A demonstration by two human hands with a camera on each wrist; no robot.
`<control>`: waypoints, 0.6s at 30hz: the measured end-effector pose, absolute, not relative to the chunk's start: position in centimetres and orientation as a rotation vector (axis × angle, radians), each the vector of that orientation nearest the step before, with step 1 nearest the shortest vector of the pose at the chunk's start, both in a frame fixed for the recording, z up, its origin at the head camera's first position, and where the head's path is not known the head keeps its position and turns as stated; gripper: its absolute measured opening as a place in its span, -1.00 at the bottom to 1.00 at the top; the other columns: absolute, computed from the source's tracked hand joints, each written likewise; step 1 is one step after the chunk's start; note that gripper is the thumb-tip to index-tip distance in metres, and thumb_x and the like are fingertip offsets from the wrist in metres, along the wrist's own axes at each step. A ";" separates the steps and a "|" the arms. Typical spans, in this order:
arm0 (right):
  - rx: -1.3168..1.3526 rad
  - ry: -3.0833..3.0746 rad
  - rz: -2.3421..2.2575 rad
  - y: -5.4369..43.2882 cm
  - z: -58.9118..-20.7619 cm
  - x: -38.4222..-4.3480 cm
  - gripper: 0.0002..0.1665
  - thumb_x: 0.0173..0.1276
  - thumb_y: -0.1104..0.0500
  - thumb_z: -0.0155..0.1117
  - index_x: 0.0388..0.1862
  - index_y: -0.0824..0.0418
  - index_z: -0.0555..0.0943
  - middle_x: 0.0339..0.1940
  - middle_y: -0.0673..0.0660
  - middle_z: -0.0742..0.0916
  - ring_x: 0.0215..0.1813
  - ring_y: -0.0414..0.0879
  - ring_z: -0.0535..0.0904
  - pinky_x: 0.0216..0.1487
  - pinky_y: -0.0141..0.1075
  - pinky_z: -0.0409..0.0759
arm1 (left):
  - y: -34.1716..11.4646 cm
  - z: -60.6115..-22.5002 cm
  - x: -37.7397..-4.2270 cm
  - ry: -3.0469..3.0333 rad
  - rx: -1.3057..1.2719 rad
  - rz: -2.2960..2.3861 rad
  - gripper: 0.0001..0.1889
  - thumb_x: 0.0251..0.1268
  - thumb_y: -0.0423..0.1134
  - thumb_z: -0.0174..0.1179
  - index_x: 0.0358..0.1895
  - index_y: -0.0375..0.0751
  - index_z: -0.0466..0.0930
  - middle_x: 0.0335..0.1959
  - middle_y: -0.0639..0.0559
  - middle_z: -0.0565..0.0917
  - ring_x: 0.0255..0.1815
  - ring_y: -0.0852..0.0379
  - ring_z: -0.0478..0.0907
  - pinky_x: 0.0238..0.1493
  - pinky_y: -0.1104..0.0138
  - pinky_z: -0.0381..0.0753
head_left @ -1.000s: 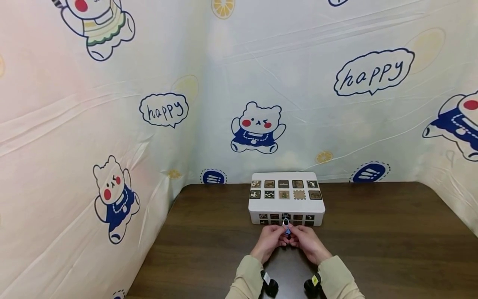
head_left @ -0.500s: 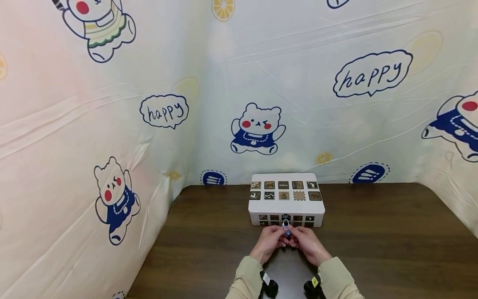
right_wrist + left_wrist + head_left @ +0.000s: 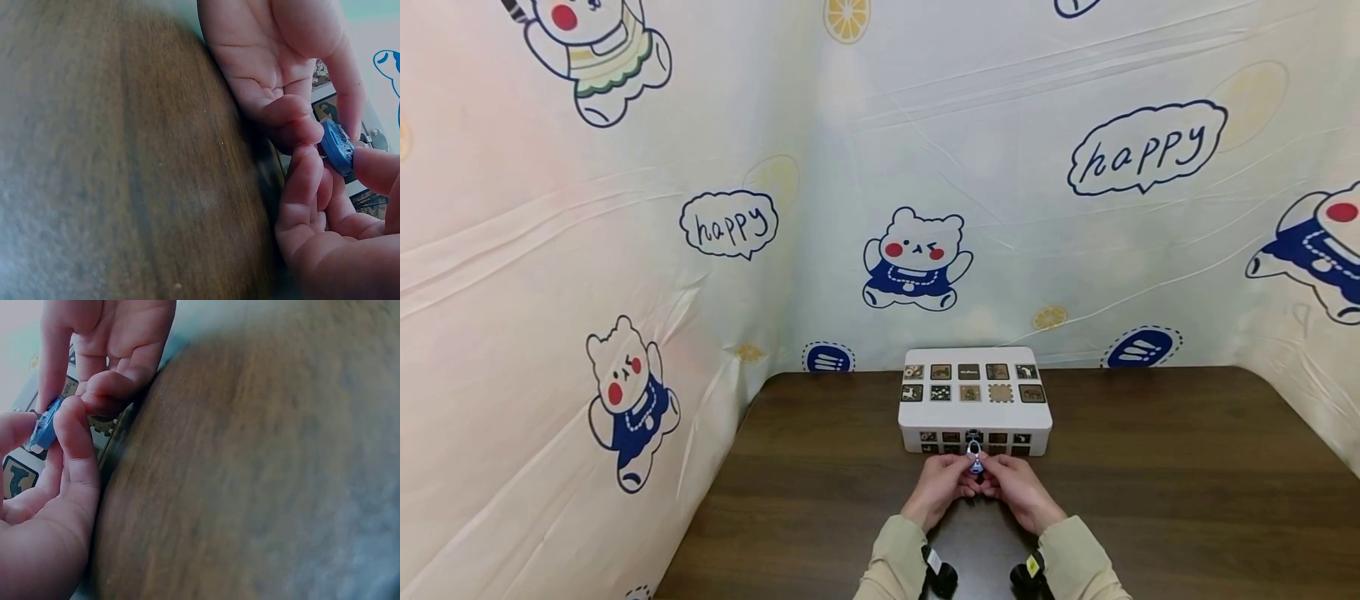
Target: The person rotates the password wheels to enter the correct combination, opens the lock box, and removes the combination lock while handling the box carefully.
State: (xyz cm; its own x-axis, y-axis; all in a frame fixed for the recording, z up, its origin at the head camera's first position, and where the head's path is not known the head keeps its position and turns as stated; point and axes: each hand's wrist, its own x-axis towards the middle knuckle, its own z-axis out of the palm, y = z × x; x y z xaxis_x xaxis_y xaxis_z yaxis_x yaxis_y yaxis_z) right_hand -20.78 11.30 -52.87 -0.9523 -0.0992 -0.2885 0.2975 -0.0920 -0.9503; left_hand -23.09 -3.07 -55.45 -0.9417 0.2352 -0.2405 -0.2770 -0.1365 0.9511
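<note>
I saw both hands meeting at the small blue lock [image 3: 976,464], in front of the white box [image 3: 951,414]. The left hand [image 3: 940,487] had hold of the lock from one side, its thumb and forefinger almost closed, leaving only the thickness of the lock between them. The right hand [image 3: 1015,487] pinched it from the other side in the same manner, and its other fingers were curled under, close to those of the left. The silvery shackle [image 3: 974,447] of the lock pointed up toward the dark latch [image 3: 973,434] at the middle of the box front, but I could not tell from my cameras whether it passed through this latch. In the two wrist views, the body of the lock was tilted, with fine marks on its face which were too small for me to read. The box stood flat on the dark brown tabletop [image 3: 820,500], near its far edge, and small square pictures covered its lid and front. Behind it hung a pale cloth [image 3: 835,267], printed with bears [image 3: 917,262], orange slices [image 3: 847,18] and the word "happy" in bubbles [image 3: 728,222]. Light green sleeves [image 3: 895,554] reached to both wrists, and black cameras [image 3: 943,579] sat at their inner sides.
</note>
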 end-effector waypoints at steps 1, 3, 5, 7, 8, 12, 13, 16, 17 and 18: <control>0.222 1.915 -2.128 11.3 -52.9 -20.8 -0.70 0.50 0.13 0.03 -0.24 0.39 0.51 -0.51 0.02 0.59 -0.43 -0.22 0.50 -0.36 -0.44 0.56 | -3.0 -55.4 -23.1 1.806 -0.044 2.141 -0.76 0.35 -0.25 0.11 -0.20 -0.42 0.62 -0.63 0.08 0.58 -0.64 0.29 0.52 -0.56 0.51 0.53; 0.228 1.920 -2.125 11.3 -52.9 -20.8 -0.69 0.50 0.13 0.03 -0.23 0.40 0.51 -0.51 0.03 0.59 -0.43 -0.22 0.51 -0.36 -0.43 0.56 | -3.0 -55.4 -23.0 1.810 -0.043 2.144 -0.75 0.34 -0.24 0.11 -0.20 -0.43 0.61 -0.64 0.08 0.57 -0.66 0.29 0.51 -0.58 0.51 0.52; 0.237 1.924 -2.124 11.2 -52.8 -20.8 -0.69 0.50 0.13 0.03 -0.21 0.41 0.50 -0.51 0.04 0.59 -0.43 -0.21 0.51 -0.36 -0.43 0.56 | -3.0 -55.3 -22.9 1.818 -0.036 2.143 -0.75 0.34 -0.25 0.10 -0.21 -0.43 0.61 -0.64 0.08 0.56 -0.67 0.29 0.51 -0.59 0.51 0.52; 0.239 1.924 -2.123 11.2 -52.8 -20.8 -0.68 0.50 0.13 0.02 -0.21 0.41 0.50 -0.51 0.04 0.59 -0.43 -0.21 0.51 -0.36 -0.43 0.56 | -3.0 -55.2 -22.9 1.820 -0.028 2.142 -0.75 0.35 -0.26 0.10 -0.21 -0.44 0.61 -0.64 0.08 0.56 -0.67 0.29 0.50 -0.59 0.52 0.51; 0.239 1.925 -2.124 11.2 -52.8 -20.8 -0.68 0.50 0.12 0.02 -0.21 0.41 0.50 -0.51 0.04 0.59 -0.43 -0.21 0.51 -0.36 -0.43 0.56 | -3.0 -55.2 -22.9 1.818 -0.025 2.142 -0.76 0.35 -0.26 0.10 -0.22 -0.44 0.61 -0.65 0.09 0.55 -0.66 0.30 0.50 -0.59 0.52 0.51; 0.237 1.919 -2.125 11.2 -52.9 -20.8 -0.68 0.51 0.12 0.01 -0.21 0.40 0.51 -0.51 0.03 0.59 -0.42 -0.22 0.51 -0.36 -0.44 0.56 | -3.0 -55.1 -22.9 1.815 -0.017 2.137 -0.77 0.36 -0.26 0.10 -0.24 -0.43 0.60 -0.64 0.09 0.56 -0.64 0.31 0.50 -0.57 0.53 0.51; 0.241 1.918 -2.127 11.2 -52.9 -20.8 -0.68 0.51 0.12 0.01 -0.21 0.40 0.51 -0.51 0.03 0.59 -0.43 -0.22 0.51 -0.36 -0.44 0.56 | -3.0 -55.1 -22.9 1.818 -0.019 2.137 -0.77 0.36 -0.26 0.11 -0.25 -0.43 0.61 -0.63 0.10 0.56 -0.63 0.31 0.50 -0.57 0.53 0.51; 0.244 1.912 -2.131 11.2 -53.0 -20.9 -0.69 0.51 0.12 0.02 -0.22 0.39 0.51 -0.51 0.02 0.59 -0.43 -0.23 0.51 -0.37 -0.44 0.56 | -3.1 -55.1 -22.8 1.826 -0.031 2.127 -0.78 0.36 -0.26 0.12 -0.26 -0.41 0.61 -0.62 0.11 0.57 -0.61 0.32 0.51 -0.55 0.54 0.51; 0.242 1.910 -2.132 11.2 -53.1 -20.9 -0.69 0.51 0.11 0.03 -0.22 0.38 0.51 -0.51 0.02 0.59 -0.43 -0.23 0.51 -0.37 -0.45 0.56 | -3.0 -55.0 -22.8 1.827 -0.037 2.126 -0.79 0.35 -0.26 0.12 -0.27 -0.40 0.61 -0.61 0.11 0.57 -0.60 0.32 0.52 -0.54 0.54 0.51; 0.240 1.907 -2.135 11.2 -53.1 -20.9 -0.69 0.51 0.11 0.03 -0.22 0.38 0.51 -0.51 0.02 0.59 -0.44 -0.23 0.51 -0.37 -0.45 0.56 | -3.1 -55.0 -22.8 1.829 -0.041 2.125 -0.79 0.35 -0.27 0.12 -0.28 -0.39 0.61 -0.61 0.11 0.57 -0.60 0.32 0.52 -0.54 0.55 0.51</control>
